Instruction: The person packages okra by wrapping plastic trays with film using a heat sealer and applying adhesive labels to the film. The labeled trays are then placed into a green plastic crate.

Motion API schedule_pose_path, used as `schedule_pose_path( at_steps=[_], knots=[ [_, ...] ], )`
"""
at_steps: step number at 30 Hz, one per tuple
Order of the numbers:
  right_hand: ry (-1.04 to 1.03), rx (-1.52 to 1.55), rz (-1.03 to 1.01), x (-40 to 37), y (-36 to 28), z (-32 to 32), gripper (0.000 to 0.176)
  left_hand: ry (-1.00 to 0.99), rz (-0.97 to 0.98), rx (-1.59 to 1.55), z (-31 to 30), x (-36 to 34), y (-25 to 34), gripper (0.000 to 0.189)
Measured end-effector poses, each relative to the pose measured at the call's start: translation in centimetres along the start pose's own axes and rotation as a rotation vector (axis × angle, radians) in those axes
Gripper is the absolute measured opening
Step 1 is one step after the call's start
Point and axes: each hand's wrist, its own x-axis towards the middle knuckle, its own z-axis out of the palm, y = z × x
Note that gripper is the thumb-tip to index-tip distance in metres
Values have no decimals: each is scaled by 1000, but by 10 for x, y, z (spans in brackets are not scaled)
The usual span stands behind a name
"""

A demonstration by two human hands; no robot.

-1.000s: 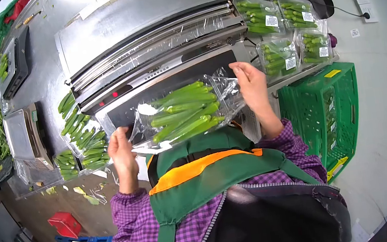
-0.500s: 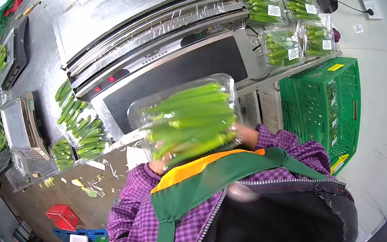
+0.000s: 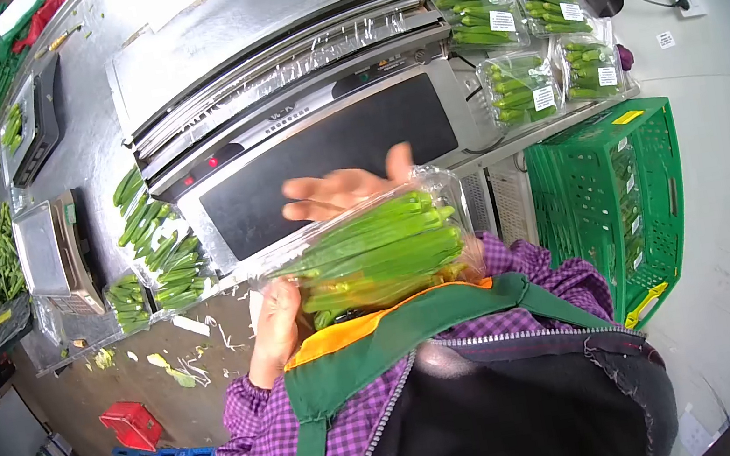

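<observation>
Crosswise lies the okra tray (image 3: 378, 250) (pods running left-right): left hand (image 3: 274, 328) grips its left end, right hand (image 3: 342, 190) splayed open at its far edge.

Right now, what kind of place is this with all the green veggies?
Probably a vegetable packing room. A film wrapping machine sits on the steel counter, labelled okra packs are stacked beside it, and the left hand holds another okra tray.
</observation>
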Motion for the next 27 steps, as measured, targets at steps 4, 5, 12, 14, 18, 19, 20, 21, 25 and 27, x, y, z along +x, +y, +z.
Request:
schedule_pose_path(
  at_steps=[4, 5, 12, 14, 18, 19, 20, 21, 25, 27],
  knots=[
    [97, -172, -36, -33, -50, 35, 77, 88, -18, -47, -5, -14, -11, 52],
    [214, -395, -22, -34, -57, 34, 72, 200, -124, -182, 7, -8, 4, 49],
    [542, -1299, -46, -25, -47, -31, 58, 445, 174, 120, -43, 58, -23, 53],
    [585, -1332, -109, -22, -43, -49, 58, 559, 315, 378, -46, 54, -28, 69],
    [612, -1679, -278, -19, -29, -60, 50, 500, 341, 583, -57, 49, -48, 76],
    [621, -1650, -274, -19, -28, -60, 51, 479, 369, 655, -58, 50, -50, 76],
    [634, -1623, -272, -19, -28, -59, 52, 458, 369, 655, -60, 51, -51, 76],
    [650, -1615, -286, -19, -26, -57, 49, 435, 388, 702, -61, 51, -51, 75],
    [704, -1583, -412, -23, -16, -66, 42, 384, 368, 647, -71, 55, -49, 71],
    [801, -1567, -477, -25, -9, -64, 39, 359, 374, 553, -72, 61, -47, 71]
  ],
)
